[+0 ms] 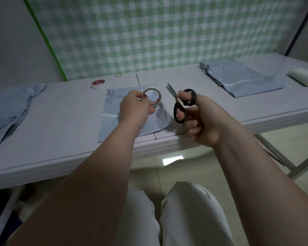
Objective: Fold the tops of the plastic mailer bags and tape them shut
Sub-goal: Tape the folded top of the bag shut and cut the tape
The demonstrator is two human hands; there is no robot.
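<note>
Head view: left hand [134, 105] grips the tape roll [152, 96] above the mailer bag [114, 121] lying flat at the tabletop's [60, 121] front edge. Right hand [201, 119], just beside, grasps scissors [183, 103], blades pointing toward the roll.

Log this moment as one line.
left hand: holds tape roll | right hand: holds scissors | mailer bag: flat on table, under hands

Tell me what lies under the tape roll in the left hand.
A blue mailer bag lies flat on the table below the tape roll. The left hand hides the bag's middle.
</note>
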